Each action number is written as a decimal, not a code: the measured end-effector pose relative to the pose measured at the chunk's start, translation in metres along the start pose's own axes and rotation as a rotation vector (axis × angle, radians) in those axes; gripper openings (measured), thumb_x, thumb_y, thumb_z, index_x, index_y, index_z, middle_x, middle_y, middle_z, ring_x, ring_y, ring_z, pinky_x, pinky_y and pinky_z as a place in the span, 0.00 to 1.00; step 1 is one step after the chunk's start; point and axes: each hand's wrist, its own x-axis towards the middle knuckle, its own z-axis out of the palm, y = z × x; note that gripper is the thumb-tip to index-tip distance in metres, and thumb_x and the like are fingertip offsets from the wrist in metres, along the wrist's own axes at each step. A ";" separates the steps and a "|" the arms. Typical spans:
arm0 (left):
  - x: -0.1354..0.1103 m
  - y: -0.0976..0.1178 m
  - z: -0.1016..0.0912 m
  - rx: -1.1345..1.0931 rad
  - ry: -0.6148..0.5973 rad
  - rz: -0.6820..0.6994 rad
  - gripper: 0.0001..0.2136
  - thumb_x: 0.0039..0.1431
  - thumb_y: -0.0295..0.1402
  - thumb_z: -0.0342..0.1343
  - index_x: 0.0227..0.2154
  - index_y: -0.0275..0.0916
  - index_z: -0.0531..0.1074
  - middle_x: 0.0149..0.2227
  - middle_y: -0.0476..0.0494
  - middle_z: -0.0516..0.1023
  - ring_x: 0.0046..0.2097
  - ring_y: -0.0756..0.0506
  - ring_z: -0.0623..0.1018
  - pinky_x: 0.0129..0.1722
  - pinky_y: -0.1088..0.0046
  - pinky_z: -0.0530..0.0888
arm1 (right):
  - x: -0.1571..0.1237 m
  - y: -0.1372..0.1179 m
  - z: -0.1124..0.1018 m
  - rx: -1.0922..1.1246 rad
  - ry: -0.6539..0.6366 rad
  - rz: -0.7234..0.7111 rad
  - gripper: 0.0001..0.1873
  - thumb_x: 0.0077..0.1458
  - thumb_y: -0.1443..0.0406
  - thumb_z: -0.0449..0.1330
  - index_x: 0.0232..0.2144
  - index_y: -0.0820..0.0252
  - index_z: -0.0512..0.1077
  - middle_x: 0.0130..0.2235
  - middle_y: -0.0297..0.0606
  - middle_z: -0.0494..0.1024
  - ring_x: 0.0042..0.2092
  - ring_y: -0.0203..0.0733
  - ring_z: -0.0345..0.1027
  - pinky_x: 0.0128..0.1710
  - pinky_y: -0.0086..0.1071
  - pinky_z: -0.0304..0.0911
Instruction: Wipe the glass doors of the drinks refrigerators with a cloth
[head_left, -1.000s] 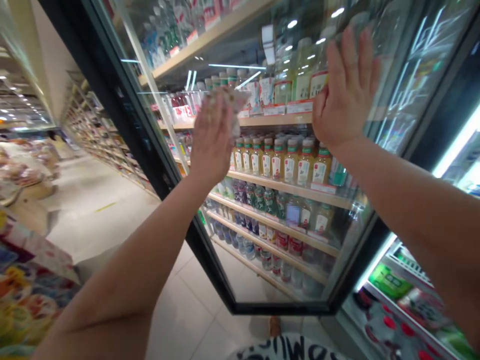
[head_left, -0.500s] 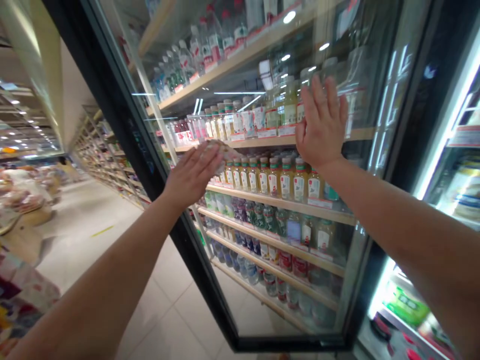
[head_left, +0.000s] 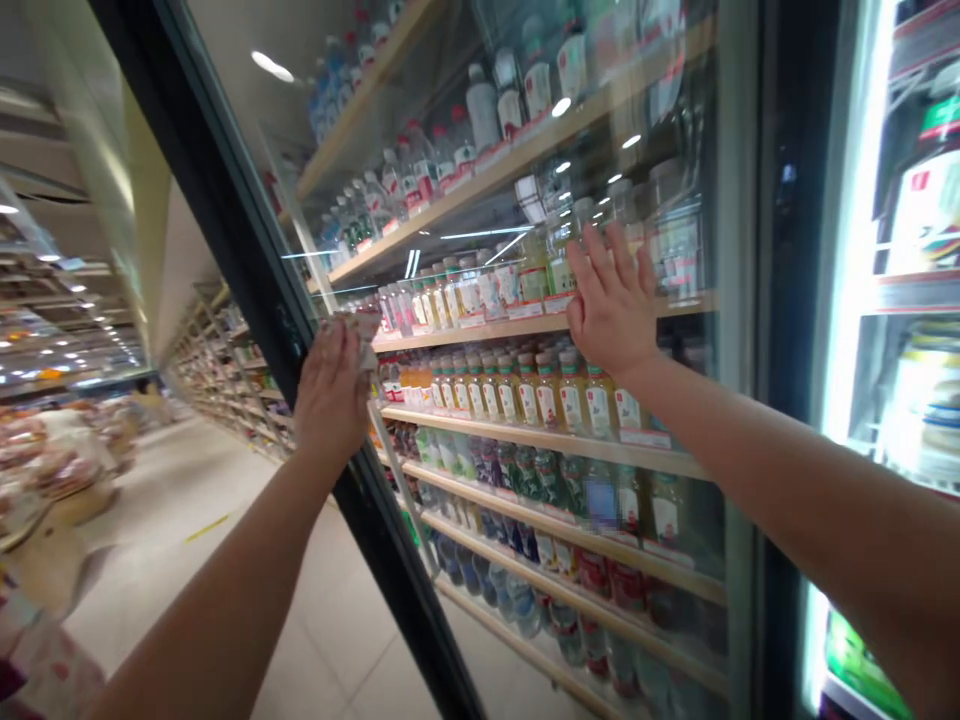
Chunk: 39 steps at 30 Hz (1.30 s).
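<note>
So both bare hands are up at a glass door (head_left: 465, 215). The left hand (head_left: 330, 395) has a patterned cloth (head_left: 367, 342) under it, right beside the black frame (head_left: 259, 265), fingers straight and close together; can't tell if they actually grip it. The right hand (head_left: 611, 305) is flat at the glass, well apart from the left, its 4 fingers a bit spread and nothing in them. Rows of bottles (head_left: 525, 385) show in the glass.

Two hands (head_left: 334, 390), one cloth (head_left: 366, 338), one door (head_left: 221, 200), perhaps seven shelves (head_left: 525, 434)
</note>
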 end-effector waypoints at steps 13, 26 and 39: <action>0.027 0.036 0.019 0.046 0.083 0.051 0.31 0.71 0.29 0.44 0.73 0.40 0.40 0.72 0.32 0.48 0.72 0.32 0.50 0.68 0.41 0.60 | -0.003 0.002 0.009 -0.040 0.083 -0.059 0.37 0.61 0.65 0.51 0.71 0.50 0.50 0.71 0.39 0.56 0.73 0.55 0.45 0.69 0.63 0.45; 0.050 0.054 0.021 0.063 0.196 0.154 0.33 0.68 0.24 0.46 0.72 0.36 0.42 0.71 0.29 0.53 0.73 0.33 0.48 0.68 0.44 0.61 | -0.004 0.000 0.008 -0.059 0.109 -0.091 0.34 0.62 0.66 0.52 0.69 0.59 0.54 0.71 0.45 0.57 0.72 0.55 0.45 0.69 0.60 0.44; 0.100 0.117 0.029 -0.248 0.136 0.454 0.39 0.68 0.24 0.47 0.72 0.39 0.26 0.74 0.31 0.39 0.73 0.39 0.46 0.68 0.52 0.62 | -0.011 0.002 -0.006 0.033 0.148 -0.574 0.39 0.65 0.58 0.54 0.72 0.59 0.44 0.68 0.44 0.62 0.71 0.47 0.52 0.69 0.48 0.48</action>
